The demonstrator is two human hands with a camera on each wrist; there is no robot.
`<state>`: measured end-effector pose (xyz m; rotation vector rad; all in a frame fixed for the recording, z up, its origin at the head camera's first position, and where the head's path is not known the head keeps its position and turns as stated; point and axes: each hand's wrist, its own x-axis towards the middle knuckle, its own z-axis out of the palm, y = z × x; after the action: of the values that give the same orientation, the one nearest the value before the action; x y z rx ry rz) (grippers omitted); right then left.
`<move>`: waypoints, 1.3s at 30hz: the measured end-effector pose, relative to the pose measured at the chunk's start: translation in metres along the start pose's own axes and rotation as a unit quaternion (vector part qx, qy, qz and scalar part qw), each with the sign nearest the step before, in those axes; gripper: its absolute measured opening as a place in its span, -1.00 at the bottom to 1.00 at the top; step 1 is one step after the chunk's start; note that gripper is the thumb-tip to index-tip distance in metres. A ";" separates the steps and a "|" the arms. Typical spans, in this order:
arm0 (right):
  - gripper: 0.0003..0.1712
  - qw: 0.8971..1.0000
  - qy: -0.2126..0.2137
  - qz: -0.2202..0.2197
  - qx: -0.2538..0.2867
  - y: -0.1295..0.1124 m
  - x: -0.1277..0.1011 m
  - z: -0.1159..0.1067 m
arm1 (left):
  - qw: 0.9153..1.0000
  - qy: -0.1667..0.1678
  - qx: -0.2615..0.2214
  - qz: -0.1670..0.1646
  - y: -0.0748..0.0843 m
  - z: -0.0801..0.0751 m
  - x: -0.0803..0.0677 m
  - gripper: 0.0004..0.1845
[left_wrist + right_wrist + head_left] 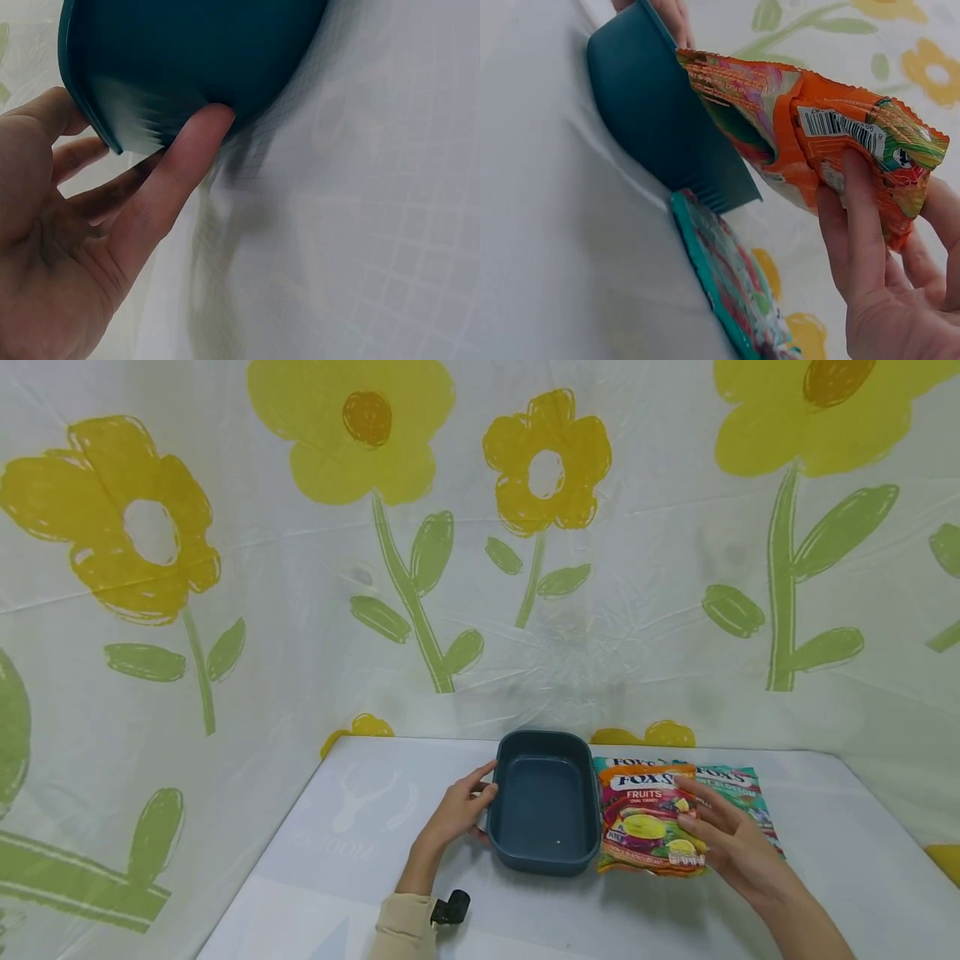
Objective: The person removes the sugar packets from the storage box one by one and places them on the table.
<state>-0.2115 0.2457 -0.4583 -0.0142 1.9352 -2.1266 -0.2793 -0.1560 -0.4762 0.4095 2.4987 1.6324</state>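
An empty dark teal bin (545, 810) stands on the table. My left hand (459, 806) rests against its left side, with fingers spread along the wall and rim; in the left wrist view, one fingertip (214, 116) touches the outer wall near the bottom. My right hand (738, 839) grips an orange Fox's Fruits candy bag (648, 822) by its right edge, holding it raised beside the bin. The bag's barcode side (840, 135) shows in the right wrist view. Behind it, two teal Fox's candy bags lie partly hidden, one labelled Blossom (738, 785).
The white table (300, 877) has faint printed marks at the left. A hanging sheet with yellow flowers (547, 468) closes off the back and sides. The teal bags lie close to the bin's right wall. A small black device sits on the left wrist.
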 end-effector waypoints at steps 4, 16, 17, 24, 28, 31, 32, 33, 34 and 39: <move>-0.33 1.000 0.013 0.019 -0.014 0.004 -0.005 -0.004 | 1.000 0.001 0.004 0.002 0.000 0.000 0.000 -0.45; -0.28 0.994 0.036 0.098 -0.037 0.025 -0.020 -0.001 | 1.000 -0.001 -0.006 0.007 0.002 0.001 -0.001 -0.45; -0.26 0.994 0.034 0.100 -0.041 0.027 -0.022 -0.001 | 1.000 -0.001 -0.005 0.007 -0.002 0.000 0.001 -0.45; -0.24 0.992 0.025 0.114 -0.040 0.036 -0.029 -0.001 | 1.000 -0.001 0.003 0.007 -0.002 0.000 0.001 -0.45; -0.28 0.992 0.007 0.117 -0.042 0.040 -0.030 0.001 | 1.000 0.001 0.006 0.010 -0.002 0.000 0.002 -0.45; -0.29 0.993 -0.011 0.113 -0.039 0.042 -0.030 0.002 | 1.000 0.002 0.004 0.008 -0.003 0.000 0.002 -0.45; -0.30 0.993 -0.015 0.112 -0.038 0.042 -0.030 0.002 | 1.000 0.003 0.005 0.008 -0.003 0.000 0.002 -0.45; -0.30 0.993 -0.018 0.110 -0.035 0.042 -0.030 0.002 | 1.000 0.003 0.005 0.007 -0.004 0.000 0.003 -0.45; -0.31 0.993 -0.018 0.110 -0.033 0.043 -0.030 0.002 | 1.000 0.002 0.005 0.005 -0.004 0.000 0.003 -0.45; -0.31 0.994 -0.017 0.104 -0.032 0.045 -0.029 0.002 | 1.000 -0.002 0.002 0.005 -0.004 0.000 0.003 -0.44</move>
<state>-0.1743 0.2465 -0.4970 0.1319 1.8947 -1.9182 -0.2825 -0.1565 -0.4794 0.4248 2.5019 1.6283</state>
